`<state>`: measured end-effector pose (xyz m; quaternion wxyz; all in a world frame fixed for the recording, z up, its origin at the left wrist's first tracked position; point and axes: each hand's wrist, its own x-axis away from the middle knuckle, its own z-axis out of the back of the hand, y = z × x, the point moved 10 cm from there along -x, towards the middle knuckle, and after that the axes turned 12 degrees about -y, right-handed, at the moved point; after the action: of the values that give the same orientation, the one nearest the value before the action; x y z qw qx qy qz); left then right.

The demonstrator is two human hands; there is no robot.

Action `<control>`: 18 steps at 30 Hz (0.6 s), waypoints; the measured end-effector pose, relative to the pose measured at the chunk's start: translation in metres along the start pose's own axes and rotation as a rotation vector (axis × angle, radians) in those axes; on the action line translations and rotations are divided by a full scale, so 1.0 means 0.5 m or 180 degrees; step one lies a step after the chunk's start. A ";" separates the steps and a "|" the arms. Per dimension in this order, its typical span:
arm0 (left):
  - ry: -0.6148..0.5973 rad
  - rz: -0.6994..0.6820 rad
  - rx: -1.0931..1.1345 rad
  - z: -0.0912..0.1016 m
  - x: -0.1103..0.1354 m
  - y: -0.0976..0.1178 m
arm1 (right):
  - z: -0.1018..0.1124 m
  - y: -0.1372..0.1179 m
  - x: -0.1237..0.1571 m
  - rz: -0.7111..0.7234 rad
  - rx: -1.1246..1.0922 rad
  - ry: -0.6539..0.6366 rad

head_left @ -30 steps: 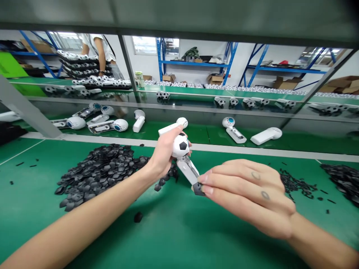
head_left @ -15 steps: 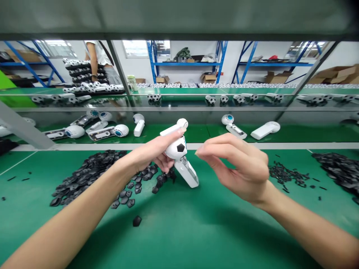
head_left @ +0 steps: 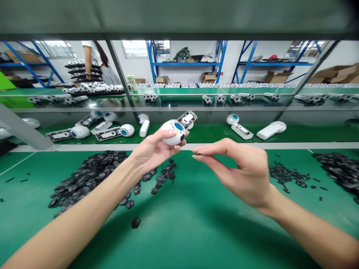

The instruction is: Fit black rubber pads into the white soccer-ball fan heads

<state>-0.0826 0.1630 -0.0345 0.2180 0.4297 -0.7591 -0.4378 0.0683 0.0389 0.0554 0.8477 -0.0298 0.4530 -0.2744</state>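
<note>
Closest to the viewer, a person's two bare forearms reach out over a green bench mat (head_left: 196, 239). The person's left hand (head_left: 153, 153) is curled around a small white fan head printed like a soccer ball (head_left: 174, 132), its fingers wrapped underneath and its thumb lying across the top. The fan has just been turned over. Moments ago its white handle pointed down at the mat with a black patch showing on the ball. Now a blue round centre faces up and the handle (head_left: 187, 119) tips away from the person, its open side showing a circuit board. The person's right hand (head_left: 238, 172) has moved clear of the fan and hangs just beside it in the air, thumb and forefinger close together in a narrow pinch, with nothing visible between them.

Below the left hand, a spread of black hexagonal patches (head_left: 84, 179) covers the mat, with one stray patch (head_left: 136, 222) lying alone nearer the person. To the right lies a tangle of thin black strips (head_left: 286, 175).

Farther off, along a lower green shelf, lie more ball-headed fans (head_left: 123, 130) and white handles (head_left: 271, 130). Beyond the glass, a standing co-worker (head_left: 92, 56) is near stacked trays of fans (head_left: 84, 71), in front of blue metal racks (head_left: 185, 63).
</note>
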 end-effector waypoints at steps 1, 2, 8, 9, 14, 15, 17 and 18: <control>-0.0045 -0.0078 0.0033 -0.003 0.000 0.002 | -0.004 0.003 -0.002 -0.0027 -0.0025 -0.0069; -0.0075 -0.0138 0.0043 -0.007 0.000 0.003 | -0.007 0.005 -0.004 -0.0051 -0.0011 -0.0120; -0.0132 -0.0221 -0.0244 -0.031 0.007 -0.006 | 0.001 0.005 -0.011 -0.0091 -0.0099 -0.0041; -0.0147 -0.0248 -0.0336 -0.038 0.010 -0.008 | 0.002 0.012 -0.011 -0.0171 -0.0255 -0.0009; -0.0210 -0.0569 -0.0779 -0.069 0.028 -0.001 | 0.028 0.025 -0.004 -0.0170 -0.0287 0.0387; -0.0212 -0.0646 -0.0842 -0.073 0.031 0.002 | 0.036 0.004 -0.002 0.0137 0.0006 0.0426; -0.0184 -0.0751 -0.0951 -0.076 0.037 0.008 | 0.040 -0.046 0.008 0.0800 0.0675 0.0361; -0.0171 -0.0772 -0.1000 -0.077 0.039 0.008 | 0.039 -0.066 0.014 0.1058 0.0961 0.0282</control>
<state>-0.0678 0.1293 -0.0118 0.2076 0.4670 -0.6296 -0.5852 0.0722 0.0035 0.0713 0.8554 0.1845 0.4422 -0.1966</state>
